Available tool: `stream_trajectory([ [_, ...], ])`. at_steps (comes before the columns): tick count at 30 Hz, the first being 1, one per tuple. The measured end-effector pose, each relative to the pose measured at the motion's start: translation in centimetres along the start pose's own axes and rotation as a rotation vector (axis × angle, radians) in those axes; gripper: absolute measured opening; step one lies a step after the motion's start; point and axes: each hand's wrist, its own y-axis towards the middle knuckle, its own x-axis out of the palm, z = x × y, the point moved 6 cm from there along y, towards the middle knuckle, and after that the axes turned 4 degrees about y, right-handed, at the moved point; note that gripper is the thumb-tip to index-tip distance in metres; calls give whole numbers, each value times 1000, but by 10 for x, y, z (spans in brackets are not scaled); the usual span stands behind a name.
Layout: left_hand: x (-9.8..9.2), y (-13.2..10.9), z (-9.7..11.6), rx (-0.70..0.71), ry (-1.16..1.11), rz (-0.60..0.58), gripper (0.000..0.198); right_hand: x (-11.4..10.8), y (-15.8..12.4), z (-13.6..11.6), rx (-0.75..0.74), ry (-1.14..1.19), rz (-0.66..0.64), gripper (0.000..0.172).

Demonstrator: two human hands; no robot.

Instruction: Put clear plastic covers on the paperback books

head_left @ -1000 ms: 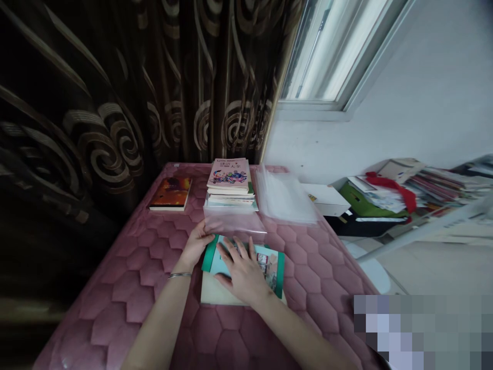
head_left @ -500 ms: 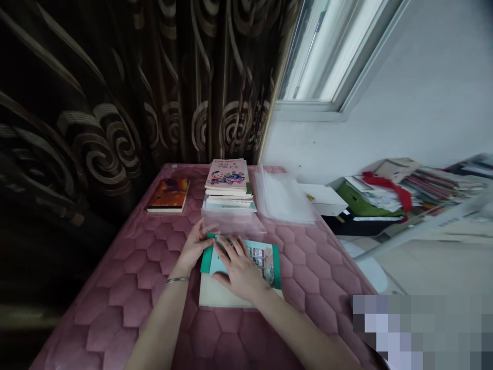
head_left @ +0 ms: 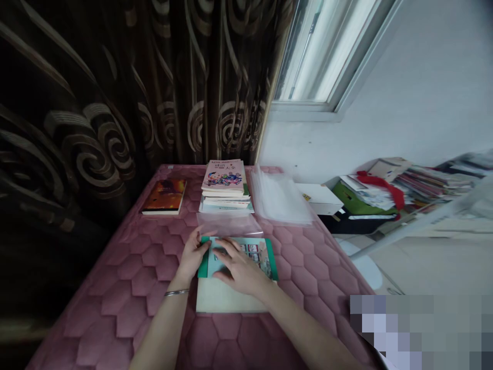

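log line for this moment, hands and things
left hand: at green-edged cover, left edge | right hand: spread over same cover | beyond: book stack | beside it: plastic sleeves

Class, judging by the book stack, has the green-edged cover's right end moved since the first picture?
Yes: the right end of the green-edged cover has swung away from the person, nearer the book stack.

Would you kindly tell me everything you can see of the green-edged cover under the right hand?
The green-edged cover is pale blue, with a darker green band at each side and small framed pictures toward its right. It looks like printed paper or card. It lies roughly flat, with a cream page showing along its near side. The left hand touches its far left corner; the right hand spreads over it, hiding much of the middle.
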Motion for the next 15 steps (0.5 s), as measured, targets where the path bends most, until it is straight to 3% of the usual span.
stream_trajectory([
  [4,-4,1,-3,5,13,50,58,-27,-10,18,148,-76,172,31],
  [6,-5,1,-4,-5,11,55,59,-41,-20,39,314,-112,304,32],
  [9,-5,1,-5,-6,33,56,59,-49,-40,78,572,-51,465,48],
  [11,-6,1,-5,-2,45,70,59,-40,-49,104,705,140,467,59],
  [15,-6,1,-4,-12,29,89,60,-8,-55,131,859,767,424,59],
])
